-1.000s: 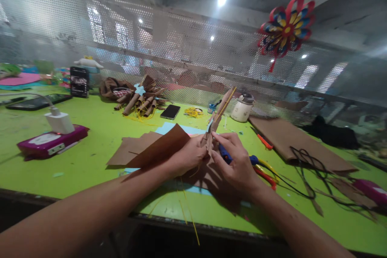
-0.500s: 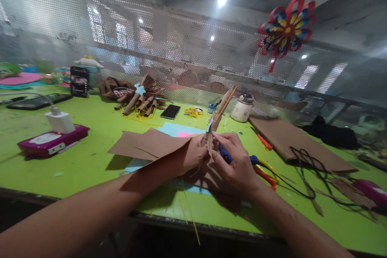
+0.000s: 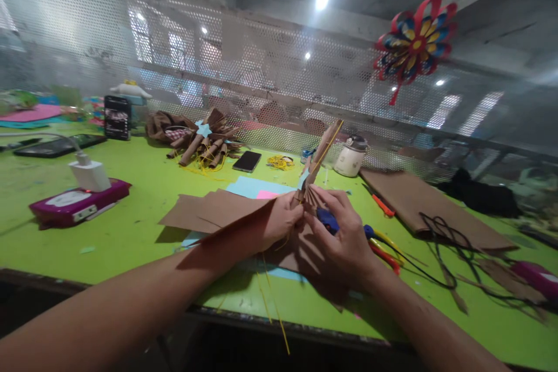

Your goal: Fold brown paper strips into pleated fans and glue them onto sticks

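My left hand (image 3: pixel 281 218) is closed around the base of a folded brown paper piece (image 3: pixel 323 148), which stands tilted up to the right. A yellow string runs along the piece, and a small light-blue paper bit (image 3: pixel 304 178) sits on it. With thumb and fingers, my right hand (image 3: pixel 344 235) pinches the fanned pleats at its lower right side. Brown paper sheets (image 3: pixel 213 209) lie beside and under my left forearm. Behind my right hand is a blue tool (image 3: pixel 328 220), partly hidden. Yellow and red handles (image 3: pixel 386 258) show beside my right wrist.
Rolled brown paper pieces with a blue star (image 3: pixel 203 129) lie at the back, near a phone (image 3: pixel 246 161) and yellow string (image 3: pixel 279 162). A white jar (image 3: pixel 351 157), orange cutter (image 3: pixel 383 207), folded brown paper (image 3: pixel 431 203) and black cord stand right; a purple socket block (image 3: pixel 78 203) sits left.
The pleats by my right fingers are spread more visibly into a fan. My right fingertips have shifted slightly; my left hand keeps its hold.
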{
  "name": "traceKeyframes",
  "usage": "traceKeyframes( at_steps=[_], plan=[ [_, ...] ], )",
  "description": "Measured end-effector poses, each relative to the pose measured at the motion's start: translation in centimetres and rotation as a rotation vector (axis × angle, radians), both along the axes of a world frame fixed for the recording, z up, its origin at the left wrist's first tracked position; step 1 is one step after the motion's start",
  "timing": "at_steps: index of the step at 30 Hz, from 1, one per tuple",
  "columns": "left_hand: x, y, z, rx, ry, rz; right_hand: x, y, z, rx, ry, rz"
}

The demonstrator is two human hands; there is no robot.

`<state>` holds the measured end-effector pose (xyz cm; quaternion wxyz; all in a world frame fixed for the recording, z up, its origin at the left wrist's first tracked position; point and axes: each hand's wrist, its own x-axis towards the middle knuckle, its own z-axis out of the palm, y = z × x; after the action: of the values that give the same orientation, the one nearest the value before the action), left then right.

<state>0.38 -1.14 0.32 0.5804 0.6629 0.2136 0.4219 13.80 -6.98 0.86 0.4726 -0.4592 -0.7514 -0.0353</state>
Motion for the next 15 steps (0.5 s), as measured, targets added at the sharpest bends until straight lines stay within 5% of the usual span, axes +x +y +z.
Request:
traceKeyframes(
  at_steps=[15],
  plan=[
    [-0.2,1.4,-0.6,-0.004,0.027,0.118,0.7,0.8,-0.1,0.031,0.037,-0.049]
  ],
)
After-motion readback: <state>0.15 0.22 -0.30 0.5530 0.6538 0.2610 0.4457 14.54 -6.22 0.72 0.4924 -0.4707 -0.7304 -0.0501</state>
